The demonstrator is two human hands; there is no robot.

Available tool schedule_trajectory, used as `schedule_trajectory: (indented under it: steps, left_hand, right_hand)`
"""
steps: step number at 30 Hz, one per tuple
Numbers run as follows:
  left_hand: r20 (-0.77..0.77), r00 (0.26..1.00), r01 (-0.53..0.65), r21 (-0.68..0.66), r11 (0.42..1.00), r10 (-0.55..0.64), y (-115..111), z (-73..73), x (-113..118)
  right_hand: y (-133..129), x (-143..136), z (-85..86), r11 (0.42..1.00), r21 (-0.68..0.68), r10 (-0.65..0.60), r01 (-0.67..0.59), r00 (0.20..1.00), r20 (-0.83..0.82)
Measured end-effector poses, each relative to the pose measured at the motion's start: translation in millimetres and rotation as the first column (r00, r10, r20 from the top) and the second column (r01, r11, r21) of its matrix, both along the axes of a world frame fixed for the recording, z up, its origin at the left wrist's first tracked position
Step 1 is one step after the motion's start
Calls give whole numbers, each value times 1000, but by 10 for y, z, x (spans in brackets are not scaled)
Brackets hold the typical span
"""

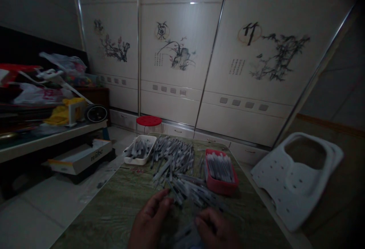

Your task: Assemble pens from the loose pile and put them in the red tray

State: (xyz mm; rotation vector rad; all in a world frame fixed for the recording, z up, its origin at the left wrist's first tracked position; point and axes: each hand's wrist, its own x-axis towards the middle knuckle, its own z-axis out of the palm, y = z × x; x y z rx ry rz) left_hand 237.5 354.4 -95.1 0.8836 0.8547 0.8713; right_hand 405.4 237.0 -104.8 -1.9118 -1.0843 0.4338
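A loose heap of slim, pale grey pens (pixel 173 154) with dark ends spreads over the table (pixel 114 207). My left hand (pixel 152 216) is closed at the near edge of the heap, thumb and forefinger together. Whatever it pinches, if anything, is too dim to make out. To the right, my right hand (pixel 215 228) is curled with its thumb pressed in, and its grip is hidden. Between my hands, low in view, lies a blurred, translucent bundle (pixel 186 235); whether the right hand holds it, I cannot tell. A red tub (pixel 222 188) contains upright pens, and a white tray (pixel 138 160) holds more.
A red stool (pixel 148 120) stands beyond the table. On the right a white plastic chair-like piece (pixel 293 180) leans close by. To the left are a cluttered bench (pixel 54 137) and an open box (pixel 82 157). Sliding cupboard doors (pixel 176 104) close off the back.
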Motion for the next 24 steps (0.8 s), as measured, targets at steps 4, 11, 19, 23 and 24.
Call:
schedule_trajectory:
  steps: [4, 11, 19, 23, 24]
  left_hand:
    - [-59, 996, -63, 13, 998, 63, 127, -34, -118]
    - [-75, 993, -94, 3, 996, 94, 343, -204, -289]
    - [-27, 990, -136, -59, 989, 135, 415, -197, -365]
    - [-14, 984, -179, -104, 978, 179, 440, -221, -380]
    - [-10, 982, -191, -107, 976, 191, 440, -219, -383]
  right_hand:
    - [99, 439, 322, 995, 21, -102, 102, 995, -17]
    - [514, 1225, 587, 944, -101, -273, 314, 915, 296]
    - [844, 1522, 518, 886, -301, -185, 354, 863, 470]
    - [888, 1577, 456, 874, -344, -143, 342, 859, 491]
    - [889, 1586, 445, 874, -346, -140, 342, 858, 495]
